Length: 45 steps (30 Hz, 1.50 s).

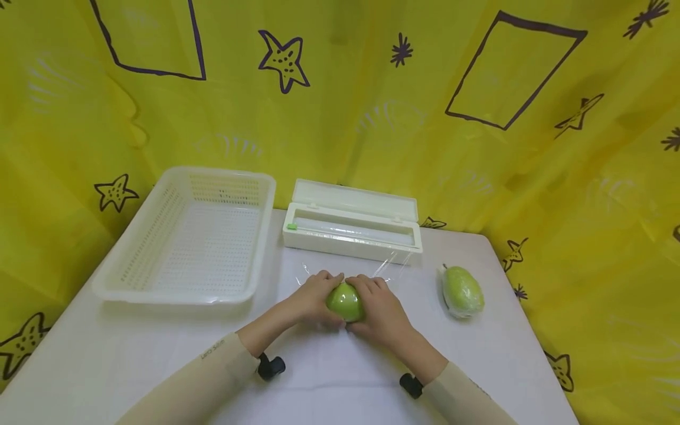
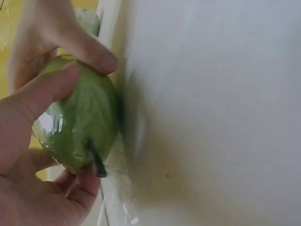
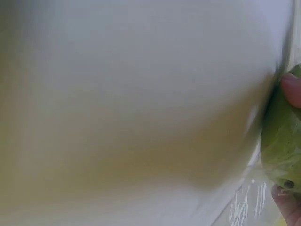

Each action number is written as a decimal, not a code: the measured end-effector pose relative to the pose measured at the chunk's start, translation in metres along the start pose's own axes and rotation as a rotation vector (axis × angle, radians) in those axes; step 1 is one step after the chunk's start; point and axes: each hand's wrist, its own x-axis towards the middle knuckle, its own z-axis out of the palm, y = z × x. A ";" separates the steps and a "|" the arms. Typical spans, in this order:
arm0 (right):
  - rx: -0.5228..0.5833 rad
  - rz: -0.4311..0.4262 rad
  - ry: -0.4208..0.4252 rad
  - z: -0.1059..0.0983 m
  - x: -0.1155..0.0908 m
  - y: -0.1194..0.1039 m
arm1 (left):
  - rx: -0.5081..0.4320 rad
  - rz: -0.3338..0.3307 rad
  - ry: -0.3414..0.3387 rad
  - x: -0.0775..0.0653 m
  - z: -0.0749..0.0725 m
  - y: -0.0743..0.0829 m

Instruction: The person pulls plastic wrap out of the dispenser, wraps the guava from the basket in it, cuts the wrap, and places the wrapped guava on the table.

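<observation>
Between my two hands a green pear (image 1: 345, 302) sits low over the table, with glossy cling film (image 2: 52, 123) drawn over its skin. My left hand (image 1: 317, 300) grips it from the left, its thumb on top and fingers curled under near the dark stem (image 2: 96, 159). From the other side my right hand (image 1: 378, 310) holds it, thumb and fingers spread round the fruit. Loose film (image 1: 385, 265) stretches behind the hands toward the box. In the right wrist view only part of the pear (image 3: 282, 141) and two fingertips show at the edge.
A white cling film box (image 1: 350, 243) with its lid raised stands behind the hands, a film roll (image 1: 353, 230) inside and a green slider (image 1: 291, 226) at its left. A white plastic basket (image 1: 257, 248) stands left. Another film-wrapped pear (image 1: 463, 291) lies right, near the table edge.
</observation>
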 end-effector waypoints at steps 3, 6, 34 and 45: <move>-0.004 -0.004 -0.014 -0.002 0.003 0.001 | -0.054 -0.007 0.046 -0.004 0.001 0.000; 0.018 0.007 0.000 -0.002 0.003 0.002 | -0.107 0.014 0.085 -0.006 0.002 -0.002; 0.195 0.181 0.004 0.006 0.008 0.011 | -0.346 0.010 0.189 0.002 -0.001 -0.018; 0.141 0.157 0.007 0.001 0.011 0.012 | -0.309 0.061 0.235 0.002 -0.001 -0.020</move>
